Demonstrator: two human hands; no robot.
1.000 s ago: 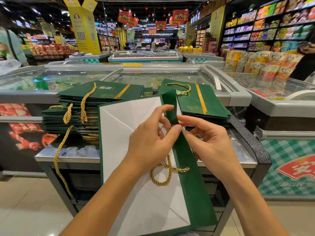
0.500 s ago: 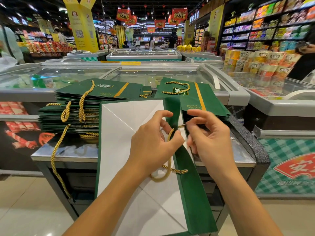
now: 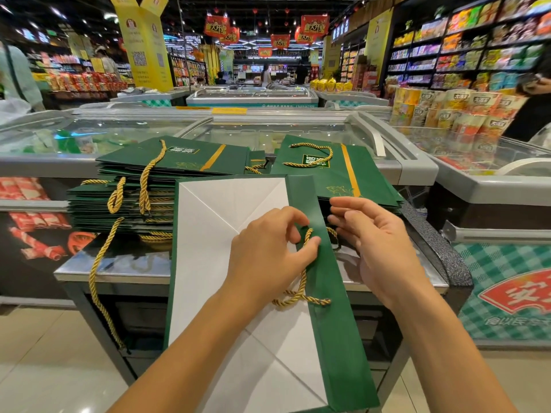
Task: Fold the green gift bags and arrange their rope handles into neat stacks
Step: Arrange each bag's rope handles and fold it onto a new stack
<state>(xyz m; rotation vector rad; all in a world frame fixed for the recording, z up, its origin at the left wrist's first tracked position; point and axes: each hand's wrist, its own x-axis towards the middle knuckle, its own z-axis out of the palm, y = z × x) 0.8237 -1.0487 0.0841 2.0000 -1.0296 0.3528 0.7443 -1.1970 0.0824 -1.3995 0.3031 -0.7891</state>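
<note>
Head view: the gift bag [image 3: 226, 222] overhangs the desk [image 3: 113, 266] edge towards me, so I judge it could slide off if my left fingers [image 3: 283, 214], pinching its gold rope handle [image 3: 301, 281], tug. Right fingers [image 3: 346, 204] hang loosely curled beside it, holding nothing. It lies flat, white inside up, green strip right.

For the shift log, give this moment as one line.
left hand: pinches gold rope handle | right hand: open beside green flap | gift bag: white side up | left stack, right stack: behind
</note>
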